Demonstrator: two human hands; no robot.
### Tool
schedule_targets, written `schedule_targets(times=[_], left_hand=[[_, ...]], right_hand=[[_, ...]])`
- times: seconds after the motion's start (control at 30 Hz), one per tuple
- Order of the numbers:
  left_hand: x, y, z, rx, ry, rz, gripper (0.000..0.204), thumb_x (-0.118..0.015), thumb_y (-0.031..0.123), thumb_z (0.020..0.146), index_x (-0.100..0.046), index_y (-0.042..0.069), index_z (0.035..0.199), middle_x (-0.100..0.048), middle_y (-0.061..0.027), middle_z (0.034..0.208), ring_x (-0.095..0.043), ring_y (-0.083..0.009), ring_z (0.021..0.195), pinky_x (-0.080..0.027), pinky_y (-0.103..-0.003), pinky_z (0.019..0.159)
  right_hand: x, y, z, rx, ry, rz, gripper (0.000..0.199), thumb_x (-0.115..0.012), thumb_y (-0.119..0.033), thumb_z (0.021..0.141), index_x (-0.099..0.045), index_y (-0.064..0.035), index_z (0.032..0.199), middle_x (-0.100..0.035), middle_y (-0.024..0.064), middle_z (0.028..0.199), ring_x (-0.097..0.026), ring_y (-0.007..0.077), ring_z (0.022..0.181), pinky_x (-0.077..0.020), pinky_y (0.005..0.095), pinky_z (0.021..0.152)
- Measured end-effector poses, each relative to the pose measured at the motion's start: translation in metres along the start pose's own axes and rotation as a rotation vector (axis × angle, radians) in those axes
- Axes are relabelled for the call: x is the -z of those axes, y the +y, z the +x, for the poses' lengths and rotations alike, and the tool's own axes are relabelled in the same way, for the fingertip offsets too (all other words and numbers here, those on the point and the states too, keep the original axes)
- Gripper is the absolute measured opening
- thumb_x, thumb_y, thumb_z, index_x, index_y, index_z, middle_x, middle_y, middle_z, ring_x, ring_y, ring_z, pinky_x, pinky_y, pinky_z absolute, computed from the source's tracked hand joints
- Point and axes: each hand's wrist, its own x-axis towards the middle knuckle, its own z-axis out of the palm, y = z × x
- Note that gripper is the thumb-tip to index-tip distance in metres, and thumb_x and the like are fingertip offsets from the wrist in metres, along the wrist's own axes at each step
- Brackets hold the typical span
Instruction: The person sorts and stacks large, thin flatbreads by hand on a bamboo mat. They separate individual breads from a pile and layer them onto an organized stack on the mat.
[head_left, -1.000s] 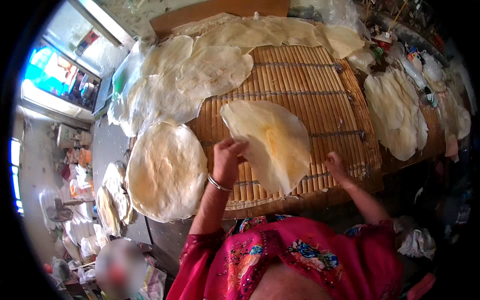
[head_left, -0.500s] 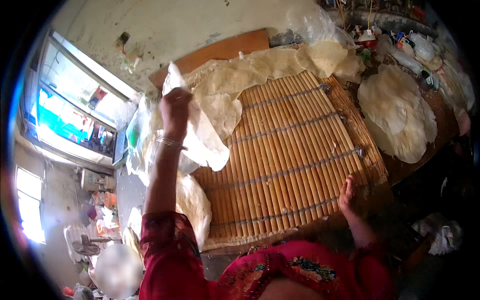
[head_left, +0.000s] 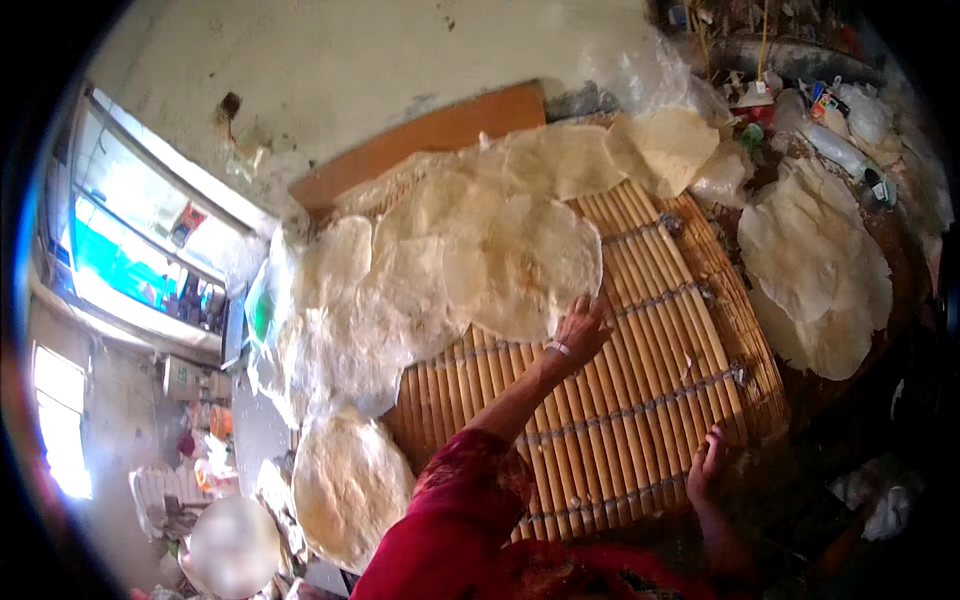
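Note:
Several thin, pale, round dough sheets lie overlapping on a slatted wooden mat bound with dark cord. The frontmost sheet is spread flat across the slats. At its lower right edge, my left hand rests with the fingers stretched out, touching or just beside the rim. Near the mat's right front corner is my right hand, partly in shadow, its fingers loosely apart and nothing visible in them. Another round sheet lies at the mat's left front, next to my left sleeve.
A stack of similar sheets lies right of the mat. Clear plastic bags and small clutter sit at the back right. Behind the mat, a brown board leans on the wall. A window is at the left, with a blurred round patch below.
The sheet that hung folded from my left hand now lies flat on the mat. My left hand has moved right and nearer, down to its edge. My right hand stays by the mat's corner.

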Motion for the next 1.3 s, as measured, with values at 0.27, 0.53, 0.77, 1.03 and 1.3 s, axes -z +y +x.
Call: schedule_targets(times=[0.27, 0.53, 0.77, 1.03, 1.3], left_hand=[[0.063, -0.032, -0.295, 0.458, 0.571, -0.098, 0.025, -0.059, 0.004, 0.069, -0.056, 0.002, 0.094, -0.054, -0.0160, 0.103, -0.051, -0.0325, 0.094, -0.044, -0.039, 0.078], [0.088, 0.020, -0.517, 1.061, 1.658, -0.345, 0.016, -0.052, -0.004, 0.071, -0.057, 0.004, 0.083, -0.056, -0.0008, 0.074, -0.051, -0.0083, 0.068, -0.041, -0.020, 0.060], [0.074, -0.009, -0.615, 1.137, 2.095, -1.172, 0.018, -0.057, 0.020, 0.079, -0.051, 0.011, 0.094, -0.053, -0.0004, 0.083, -0.050, -0.0133, 0.074, -0.040, -0.027, 0.061], [0.111, -0.072, -0.649, 0.941, 1.883, -1.434, 0.031, -0.053, 0.033, 0.081, -0.052, 0.017, 0.107, -0.056, -0.0001, 0.096, -0.048, -0.0142, 0.089, -0.038, -0.032, 0.074], [0.138, -0.113, -0.661, 0.830, 1.642, -1.523, 0.024, -0.053, 0.017, 0.078, -0.057, 0.003, 0.097, -0.062, -0.0046, 0.088, -0.058, -0.0151, 0.078, -0.045, -0.028, 0.074]], right_hand=[[-0.011, -0.001, 0.007, 0.180, 0.125, -0.135, 0.020, -0.041, 0.000, 0.079, -0.043, 0.0001, 0.099, -0.042, 0.0174, 0.117, -0.042, 0.0325, 0.105, -0.0305, 0.0401, 0.091], [-0.008, 0.026, 0.009, 0.356, 0.085, -0.176, 0.018, -0.041, -0.003, 0.080, -0.043, -0.0005, 0.098, -0.046, 0.0169, 0.109, -0.043, 0.0335, 0.100, -0.0337, 0.0399, 0.086], [-0.046, -0.046, 0.013, 0.387, -0.189, 0.066, 0.028, -0.047, 0.000, 0.075, -0.051, 0.0009, 0.102, -0.052, 0.0150, 0.106, -0.047, 0.0277, 0.101, -0.0343, 0.0360, 0.089], [-0.158, -0.340, -0.159, 0.820, -0.889, 0.502, 0.024, -0.047, 0.004, 0.070, -0.052, 0.0019, 0.093, -0.053, 0.0151, 0.105, -0.049, 0.0280, 0.102, -0.0377, 0.0360, 0.090], [-0.239, -0.440, -0.270, 1.156, -1.009, 0.362, 0.029, -0.057, -0.003, 0.068, -0.051, 0.0005, 0.095, -0.053, 0.0170, 0.100, -0.048, 0.0329, 0.100, -0.0369, 0.0377, 0.089]])
